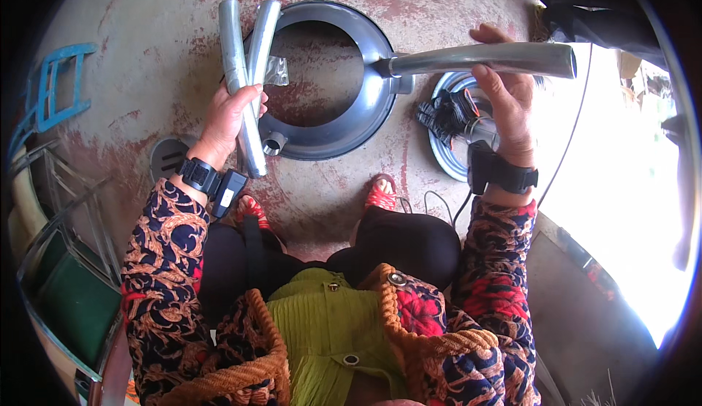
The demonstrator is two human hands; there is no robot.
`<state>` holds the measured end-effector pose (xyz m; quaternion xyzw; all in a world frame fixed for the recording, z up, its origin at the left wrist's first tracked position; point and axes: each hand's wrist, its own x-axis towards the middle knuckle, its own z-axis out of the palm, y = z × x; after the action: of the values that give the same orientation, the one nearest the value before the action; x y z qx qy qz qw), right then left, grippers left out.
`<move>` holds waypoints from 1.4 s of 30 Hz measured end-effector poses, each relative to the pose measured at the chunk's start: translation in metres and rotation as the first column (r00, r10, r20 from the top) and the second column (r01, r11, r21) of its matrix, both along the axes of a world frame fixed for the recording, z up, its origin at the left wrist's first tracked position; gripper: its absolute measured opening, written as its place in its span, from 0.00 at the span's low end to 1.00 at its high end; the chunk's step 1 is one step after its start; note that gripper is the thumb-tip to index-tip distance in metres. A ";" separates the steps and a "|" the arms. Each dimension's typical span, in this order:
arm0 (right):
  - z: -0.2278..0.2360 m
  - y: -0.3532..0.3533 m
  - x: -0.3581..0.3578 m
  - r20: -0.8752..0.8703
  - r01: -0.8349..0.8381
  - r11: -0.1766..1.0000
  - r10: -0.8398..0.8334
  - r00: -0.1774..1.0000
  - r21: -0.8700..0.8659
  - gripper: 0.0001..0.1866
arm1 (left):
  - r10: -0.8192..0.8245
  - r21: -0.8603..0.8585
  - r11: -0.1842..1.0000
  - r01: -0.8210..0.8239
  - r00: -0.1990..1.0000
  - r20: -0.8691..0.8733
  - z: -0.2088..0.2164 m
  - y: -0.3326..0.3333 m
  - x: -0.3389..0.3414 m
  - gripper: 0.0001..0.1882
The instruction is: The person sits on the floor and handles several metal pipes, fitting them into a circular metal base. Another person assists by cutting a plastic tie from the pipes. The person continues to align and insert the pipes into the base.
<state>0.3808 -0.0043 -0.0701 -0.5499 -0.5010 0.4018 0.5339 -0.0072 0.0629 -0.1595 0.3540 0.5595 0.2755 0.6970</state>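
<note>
On the floor ahead of me lies a shiny dark metal ring [377, 110] with a wide round opening. A short pipe stub [274, 143] sticks up from its near left part. My left hand [230, 114] is closed around two silver metal tubes, one on the left [232, 40] and one on the right [263, 37], which cross near my thumb. A small clear plastic bag [278, 71] shows beside them. My right hand [508, 99] grips a third metal tube [504, 57], thumb on its near side. That tube's narrow end meets the ring's right side; whether it is seated I cannot tell.
Right of the ring lie a blue-grey coil [439, 146] and dark gloves [447, 114]. A blue metal frame [44, 92] and a green chair [77, 289] stand at left. Another person's dark-clad legs [599, 29] are at the far right. A thin cable [581, 121] crosses the floor.
</note>
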 end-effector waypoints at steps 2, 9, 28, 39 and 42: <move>-0.008 0.001 0.007 0.015 -0.057 0.998 0.056 0.998 0.013 0.18 | 0.002 -0.009 1.000 -0.002 1.000 0.000 0.000 0.000 0.000 0.17; -0.029 -0.006 0.022 0.072 -0.049 0.996 0.043 0.997 0.079 0.17 | 0.007 -0.043 0.999 -0.005 0.999 0.045 -0.005 -0.002 -0.005 0.16; -0.022 -0.005 0.006 0.267 0.295 0.949 -0.258 0.929 -0.111 0.12 | -0.032 -0.076 0.996 0.037 0.998 0.060 0.001 -0.006 0.000 0.18; -0.033 -0.012 0.026 0.184 0.197 0.977 -0.179 0.966 -0.084 0.12 | -0.100 -0.080 0.991 0.105 0.993 0.063 -0.001 -0.008 -0.001 0.20; -0.031 -0.013 0.027 0.269 0.176 0.981 -0.150 0.951 -0.077 0.14 | -0.090 -0.083 0.992 0.094 0.995 0.044 0.001 -0.010 0.001 0.20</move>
<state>0.4081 -0.0173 -0.1014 -0.6637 -0.4994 0.3046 0.4662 -0.0058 0.0534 -0.1582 0.3437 0.5395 0.2262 0.7346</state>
